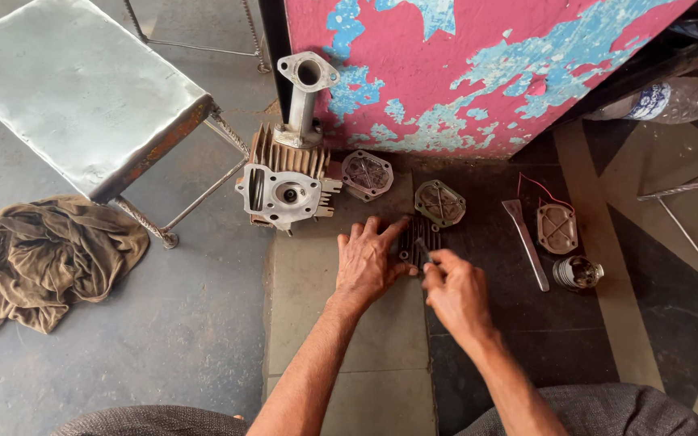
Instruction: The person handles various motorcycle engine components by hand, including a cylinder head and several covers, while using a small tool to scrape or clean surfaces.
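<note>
The fingers of the left hand (369,262) lie spread and flat, pressing down on a small dark finned metal part (418,240) that rests on the floor. The fingers of the right hand (456,292) are pinched closed around a thin dark tool (422,249), whose tip meets the near side of the finned part; what kind of tool it is cannot be told.

The finned part looks like cast metal: stiff, fairly heavy for its bulk, and likely greasy, with thin fins that could chip. I judge it best gripped across its solid outer edges rather than by the fins.

Just beyond the finned part lies a round ribbed cover (439,202), and beyond and to its left a second cover (366,173). Further left stands a grey cylinder head (286,187) with an upright pipe. To the right of the finned part lie a flat scraper (526,242), a third cover (557,228) and a piston (577,273). Far left are a metal stool (74,89) and a brown rag (38,262).
</note>
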